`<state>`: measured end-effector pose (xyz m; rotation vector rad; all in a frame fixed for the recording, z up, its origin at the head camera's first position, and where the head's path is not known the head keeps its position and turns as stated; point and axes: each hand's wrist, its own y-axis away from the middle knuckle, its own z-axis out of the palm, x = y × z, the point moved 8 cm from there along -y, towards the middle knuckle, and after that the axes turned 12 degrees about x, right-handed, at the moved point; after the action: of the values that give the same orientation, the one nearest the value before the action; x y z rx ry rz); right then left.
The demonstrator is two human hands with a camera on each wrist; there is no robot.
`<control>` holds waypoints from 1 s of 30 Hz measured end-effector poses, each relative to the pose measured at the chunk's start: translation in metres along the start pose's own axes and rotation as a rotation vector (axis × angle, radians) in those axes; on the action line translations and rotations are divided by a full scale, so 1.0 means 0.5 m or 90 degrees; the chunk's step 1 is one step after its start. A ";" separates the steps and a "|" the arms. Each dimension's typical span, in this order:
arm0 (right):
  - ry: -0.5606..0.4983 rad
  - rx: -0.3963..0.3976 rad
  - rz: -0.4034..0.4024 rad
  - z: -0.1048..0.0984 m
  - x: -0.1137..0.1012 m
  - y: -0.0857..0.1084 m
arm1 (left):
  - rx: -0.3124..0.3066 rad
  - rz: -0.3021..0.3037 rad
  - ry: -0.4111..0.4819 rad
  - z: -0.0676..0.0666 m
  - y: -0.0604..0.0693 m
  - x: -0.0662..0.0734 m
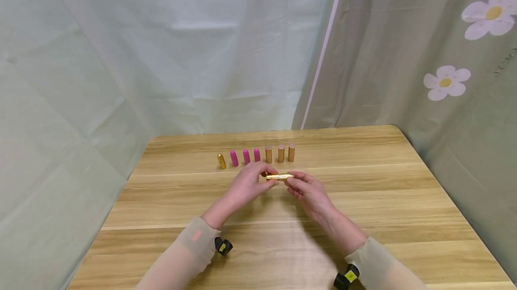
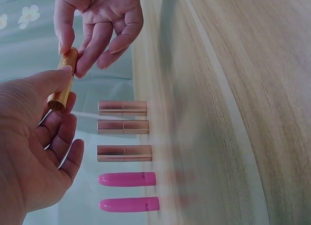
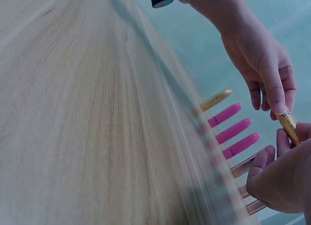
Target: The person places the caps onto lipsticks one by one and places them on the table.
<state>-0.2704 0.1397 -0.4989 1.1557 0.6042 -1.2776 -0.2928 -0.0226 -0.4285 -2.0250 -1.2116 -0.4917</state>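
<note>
A gold lipstick tube (image 1: 279,177) lies level between my two hands, raised above the table. My left hand (image 1: 249,183) pinches its left end between thumb and fingers. At the tube's other end, the right hand (image 1: 308,193) grips it the same way. In the left wrist view the gold lipstick tube (image 2: 65,84) shows a flat round base at the left hand's side. The right wrist view shows the tube (image 3: 288,126) with a patterned surface and a ring near the left hand's fingertips.
Behind the hands stands an upright row: one gold lipstick (image 1: 221,161), three magenta lipsticks (image 1: 234,158) and three copper-coloured tubes (image 1: 281,153). They stand on a wooden table (image 1: 363,182). Pale curtains (image 1: 226,47) hang around its back and sides.
</note>
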 end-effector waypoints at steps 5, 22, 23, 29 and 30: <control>0.006 0.002 -0.004 -0.001 0.002 -0.001 | 0.000 0.003 -0.003 0.002 0.000 0.002; 0.002 0.020 -0.020 -0.002 0.001 0.005 | -0.004 0.003 -0.017 0.005 0.001 0.007; 0.001 0.022 -0.020 -0.002 0.001 0.005 | -0.004 0.002 -0.013 0.006 0.001 0.006; -0.008 0.027 -0.022 -0.002 0.004 0.005 | -0.002 -0.004 0.002 0.007 0.003 0.004; -0.009 0.028 -0.021 -0.002 0.005 0.004 | -0.002 -0.006 0.004 0.007 0.004 0.005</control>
<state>-0.2675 0.1393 -0.5005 1.1759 0.5893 -1.3327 -0.2901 -0.0193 -0.4300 -2.0196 -1.2173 -0.5047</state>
